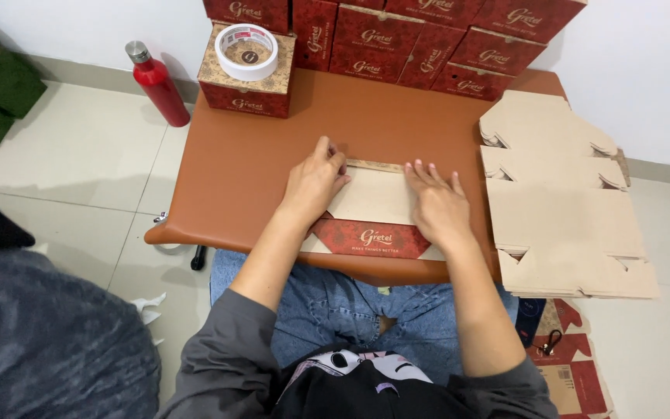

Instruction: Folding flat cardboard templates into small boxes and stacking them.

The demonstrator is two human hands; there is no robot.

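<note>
- Red metal water bottle (158, 85) stands on the tiled floor (87, 155), at 10 o'clock from the hands, just off the table's left edge.
- Roll of white tape (246, 51) lies flat on a closed red-and-gold box (248, 84) at the table's far left, 11 o'clock.
- Left hand (314, 184): fingers together, palm down, pressing flat on the left part of the box blank (374, 203).
- Box blank sits at table (234, 171) centre near the front edge; brown inside faces up, red printed flap at 6 o'clock.
- Right hand (437, 206): fingers slightly spread, flat on the blank's right part; holds nothing.
- Stacked red boxes (420, 39) line the far edge, 12 to 1 o'clock.
- Pile of unfolded cardboard blanks (564, 202) at 3 o'clock, overhanging the table's right edge.
</note>
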